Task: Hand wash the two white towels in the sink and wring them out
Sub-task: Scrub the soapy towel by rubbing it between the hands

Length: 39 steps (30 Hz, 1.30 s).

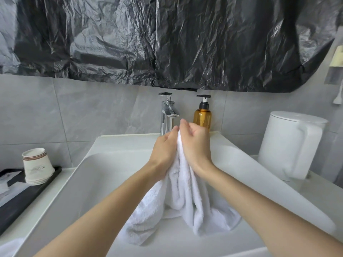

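**Hands.** The left hand [163, 152] and right hand [194, 145] are raised over the basin, close together. The fingers of both are curled round the upper end of one bunched white terry towel [182, 197], which is gripped between them.

**Orientation.** The towel's long axis runs from the hands down toward the wearer. Its top end sits at the fingertips and points up at the tap. Its lower end fans out in folds below the wrists and rests on the floor of the white ceramic sink [104, 164]. Whether the bunch is one towel or two cannot be told. A scrap of white cloth [9, 246] lies well to the near left of the left forearm, cut off by the frame edge and not identifiable.

**Count.**
- One chrome lever tap [168, 112], just behind the left fingertips.
- One amber pump bottle with a black head [202, 116], just behind the right hand.
- One white lidded kettle [291, 143], well to the right of the right hand.
- One stack of upturned white paper cups [36, 166], well to the left of the left hand, standing on one black rectangular tray [27, 193]. The number in the stack is unclear.
- Crumpled black plastic sheeting [167, 43], above the hands.

**Writing.** The cups carry a brown band and small print, too small to read.
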### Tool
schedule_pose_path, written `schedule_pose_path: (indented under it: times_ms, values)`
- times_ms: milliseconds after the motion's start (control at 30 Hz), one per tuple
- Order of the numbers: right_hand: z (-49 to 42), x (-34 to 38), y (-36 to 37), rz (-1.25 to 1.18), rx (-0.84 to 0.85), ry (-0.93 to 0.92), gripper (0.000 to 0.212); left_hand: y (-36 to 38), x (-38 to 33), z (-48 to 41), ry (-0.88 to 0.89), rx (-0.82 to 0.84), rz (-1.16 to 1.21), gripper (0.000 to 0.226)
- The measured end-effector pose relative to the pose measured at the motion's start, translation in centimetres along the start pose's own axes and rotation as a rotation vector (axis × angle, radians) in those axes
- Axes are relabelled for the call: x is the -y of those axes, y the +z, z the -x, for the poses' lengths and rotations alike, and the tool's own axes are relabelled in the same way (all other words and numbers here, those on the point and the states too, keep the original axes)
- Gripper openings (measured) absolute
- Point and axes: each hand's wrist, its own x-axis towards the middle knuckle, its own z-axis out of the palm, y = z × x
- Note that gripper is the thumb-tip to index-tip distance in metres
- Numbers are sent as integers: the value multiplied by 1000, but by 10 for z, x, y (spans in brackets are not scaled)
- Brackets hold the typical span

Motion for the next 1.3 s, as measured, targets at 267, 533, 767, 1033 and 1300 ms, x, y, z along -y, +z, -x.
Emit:
schedule_pose_path:
  times_ms: [267, 533, 767, 1033, 1300]
  values:
    - [1, -4, -1, -37, -149, 38, 55, 6, 4, 1, 65, -60, -23, 40]
    - [-14, -16, 8, 0, -122, 95, 55, 11, 7, 4, -142, -178, 105, 44]
    - [4, -6, 19, 89, -12, -79, 57, -1, 6, 0, -211, -292, 164, 44]
    - [22, -5, 17, 37, -23, -193, 55, -1, 5, -7, -181, -300, 135, 45]
    - [16, -7, 11, 40, -70, -161, 54, 5, -6, -7, -223, -268, 180, 43]
